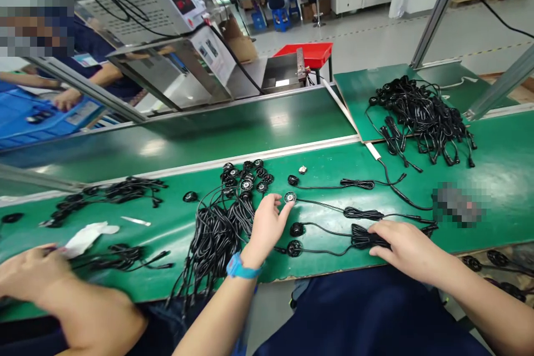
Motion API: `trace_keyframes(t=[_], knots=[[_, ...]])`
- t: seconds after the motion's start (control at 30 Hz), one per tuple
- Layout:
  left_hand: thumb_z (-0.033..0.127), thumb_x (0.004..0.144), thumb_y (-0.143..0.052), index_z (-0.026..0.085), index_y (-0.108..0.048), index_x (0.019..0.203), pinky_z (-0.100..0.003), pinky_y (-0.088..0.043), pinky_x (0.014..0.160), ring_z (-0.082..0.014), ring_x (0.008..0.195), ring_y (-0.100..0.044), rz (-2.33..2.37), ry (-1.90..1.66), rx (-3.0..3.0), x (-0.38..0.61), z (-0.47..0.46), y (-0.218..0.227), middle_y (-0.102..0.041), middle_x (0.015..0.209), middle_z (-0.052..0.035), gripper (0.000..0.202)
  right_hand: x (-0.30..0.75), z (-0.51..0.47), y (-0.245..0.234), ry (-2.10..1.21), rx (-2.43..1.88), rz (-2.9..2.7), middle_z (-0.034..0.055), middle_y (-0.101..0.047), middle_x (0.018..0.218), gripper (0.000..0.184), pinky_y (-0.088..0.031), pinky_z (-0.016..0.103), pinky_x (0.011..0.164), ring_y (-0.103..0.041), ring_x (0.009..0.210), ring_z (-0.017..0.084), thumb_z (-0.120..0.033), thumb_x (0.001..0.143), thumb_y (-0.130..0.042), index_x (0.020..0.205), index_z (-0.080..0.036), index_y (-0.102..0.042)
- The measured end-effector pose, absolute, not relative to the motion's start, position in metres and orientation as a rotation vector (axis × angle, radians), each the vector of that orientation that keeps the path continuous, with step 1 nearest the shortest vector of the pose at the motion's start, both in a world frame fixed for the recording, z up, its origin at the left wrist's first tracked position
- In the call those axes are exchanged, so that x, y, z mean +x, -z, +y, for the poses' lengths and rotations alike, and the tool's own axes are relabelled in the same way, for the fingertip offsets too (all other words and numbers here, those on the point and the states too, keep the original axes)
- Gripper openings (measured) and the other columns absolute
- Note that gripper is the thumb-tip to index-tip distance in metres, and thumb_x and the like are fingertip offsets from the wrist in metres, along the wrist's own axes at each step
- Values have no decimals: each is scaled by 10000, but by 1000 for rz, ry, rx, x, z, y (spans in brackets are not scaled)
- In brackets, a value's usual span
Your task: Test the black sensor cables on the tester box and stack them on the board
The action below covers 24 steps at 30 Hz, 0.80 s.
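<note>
Navy shirt (334, 311) right up front, then a long green counter (179, 228) with a big heap of black cables (223, 228) just left of the left hand (271, 219). Right hand (403, 242) is over a coiled cable bundle (361, 236) on the counter, can't tell if it's actually squeezing. Blue wristband (246, 268) on the left; thumb and fingers spread apart, right by a round cable end (290, 197).

On workbench (496, 144) — cable bundle (221, 233) left of laid-out cables (364, 213); behind, to right — board (354, 100) bearing cable heap (421, 111).
</note>
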State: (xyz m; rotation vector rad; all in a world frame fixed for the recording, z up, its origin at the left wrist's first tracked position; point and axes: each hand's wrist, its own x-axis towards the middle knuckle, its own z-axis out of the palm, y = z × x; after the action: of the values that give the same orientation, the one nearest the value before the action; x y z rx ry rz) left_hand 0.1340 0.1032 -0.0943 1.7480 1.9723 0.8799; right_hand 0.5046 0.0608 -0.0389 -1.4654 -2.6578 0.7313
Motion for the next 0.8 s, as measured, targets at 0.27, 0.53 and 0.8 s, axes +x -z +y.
trace_keyframes(t=[0.27, 0.53, 0.8], knots=[[480, 897, -682, 198, -677, 969, -327, -507, 768, -204, 798, -643, 1542, -543, 1762, 131, 77, 94, -693, 858, -37, 291, 510, 53, 64, -638, -1428, -2746, 81, -709, 967, 92, -541, 344, 740, -696, 872, 250, -145, 967, -600, 996, -175, -683], [549, 883, -618, 190, -648, 864, -318, -472, 667, -186, 647, -585, 1823, -678, 1677, 133, 103, 107, -639, 695, -19, 361, 511, 61, 74, -498, -1306, -2669, 170, -630, 1343, 245, -515, 482, 1001, -595, 1234, 338, -233, 1052, -495, 1028, -158, -726], [631, 909, -624, 191, -631, 1058, -385, -535, 796, -231, 815, -630, 1860, -801, 1860, 127, 64, 94, -655, 924, -67, 464, 522, 83, 66, -1403, -1316, -2351, 40, -677, 865, 422, -475, 296, 768, -623, 816, 184, -433, 1101, -392, 901, -197, -679]])
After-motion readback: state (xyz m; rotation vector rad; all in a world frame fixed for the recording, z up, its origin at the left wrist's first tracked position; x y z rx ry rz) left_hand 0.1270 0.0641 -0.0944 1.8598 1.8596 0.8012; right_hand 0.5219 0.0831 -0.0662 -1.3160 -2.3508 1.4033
